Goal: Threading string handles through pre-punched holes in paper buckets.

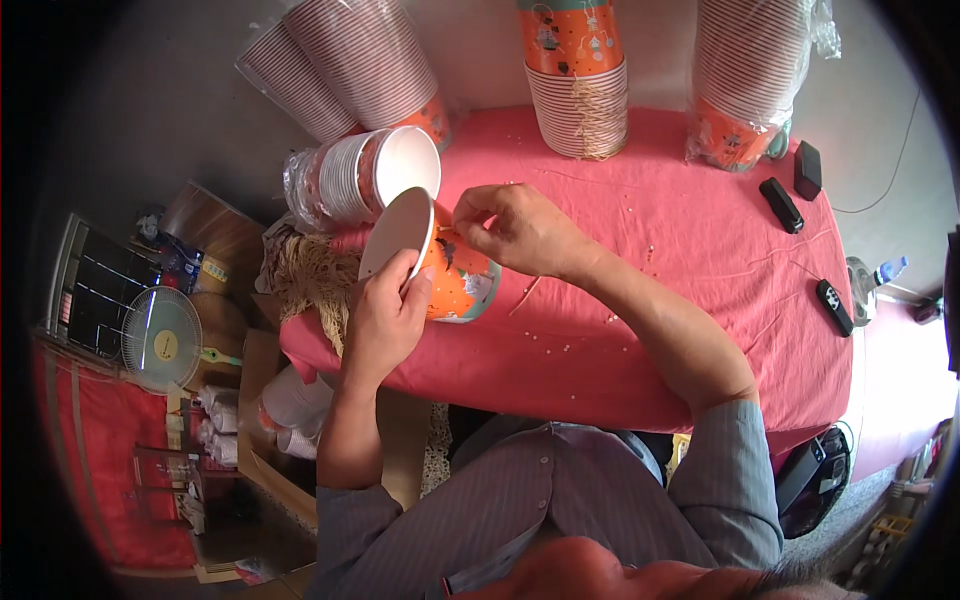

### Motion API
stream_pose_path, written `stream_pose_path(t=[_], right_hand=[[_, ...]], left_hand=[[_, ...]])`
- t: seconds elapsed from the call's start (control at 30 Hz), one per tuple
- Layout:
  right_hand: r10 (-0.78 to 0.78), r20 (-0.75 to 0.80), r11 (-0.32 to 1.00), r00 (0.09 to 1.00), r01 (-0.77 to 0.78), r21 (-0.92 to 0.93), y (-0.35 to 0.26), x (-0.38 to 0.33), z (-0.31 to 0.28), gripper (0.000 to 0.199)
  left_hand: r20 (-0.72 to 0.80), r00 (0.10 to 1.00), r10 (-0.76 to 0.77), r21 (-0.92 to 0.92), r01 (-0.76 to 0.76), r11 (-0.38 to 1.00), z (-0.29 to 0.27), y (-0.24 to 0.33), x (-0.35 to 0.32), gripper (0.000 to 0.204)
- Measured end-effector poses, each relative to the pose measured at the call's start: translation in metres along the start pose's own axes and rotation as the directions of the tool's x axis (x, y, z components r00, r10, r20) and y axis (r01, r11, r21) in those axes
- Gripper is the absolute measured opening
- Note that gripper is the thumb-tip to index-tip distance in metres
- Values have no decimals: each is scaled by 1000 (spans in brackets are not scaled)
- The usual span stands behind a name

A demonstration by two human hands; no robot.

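My left hand [387,318] grips an orange printed paper bucket [460,282] by its rim, thumb on the outer wall. The bucket is tilted, its white inside facing left. Against the bucket's printed side, close below the rim, the fingers of my right hand [522,232] are pinched together. Whatever they hold is too small to make out. Just beyond, a stack of nested white-rimmed buckets [345,178] in clear plastic lies on its side. A bundle of tan twine strands [308,272] hangs over the table's left edge.
Tall bucket stacks stand at the back left [365,60], back middle [578,105] and back right [745,85] of the pink-covered table [640,360]. Small black devices [780,205] lie along the right side. An open cardboard box [262,400] and a fan [162,340] are at the left.
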State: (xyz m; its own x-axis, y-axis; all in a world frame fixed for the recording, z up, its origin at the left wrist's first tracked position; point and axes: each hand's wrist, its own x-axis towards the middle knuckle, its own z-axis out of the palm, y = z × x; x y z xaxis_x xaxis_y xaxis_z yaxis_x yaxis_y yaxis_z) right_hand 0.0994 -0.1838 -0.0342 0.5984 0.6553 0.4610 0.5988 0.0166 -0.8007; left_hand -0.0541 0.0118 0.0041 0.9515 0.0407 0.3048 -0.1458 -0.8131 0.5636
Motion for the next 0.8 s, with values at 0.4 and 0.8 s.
stream_pose_path(t=[0.4,0.8], right_hand=[[-71,27,989,997,74,-130,-7,0,-9,16],[-75,13,981,997,76,-178,-6,0,-9,16]], left_hand=[[35,999,9,21,-9,1000,-1,10,-1,17],[31,999,27,44,-28,999,5,11,1,17]])
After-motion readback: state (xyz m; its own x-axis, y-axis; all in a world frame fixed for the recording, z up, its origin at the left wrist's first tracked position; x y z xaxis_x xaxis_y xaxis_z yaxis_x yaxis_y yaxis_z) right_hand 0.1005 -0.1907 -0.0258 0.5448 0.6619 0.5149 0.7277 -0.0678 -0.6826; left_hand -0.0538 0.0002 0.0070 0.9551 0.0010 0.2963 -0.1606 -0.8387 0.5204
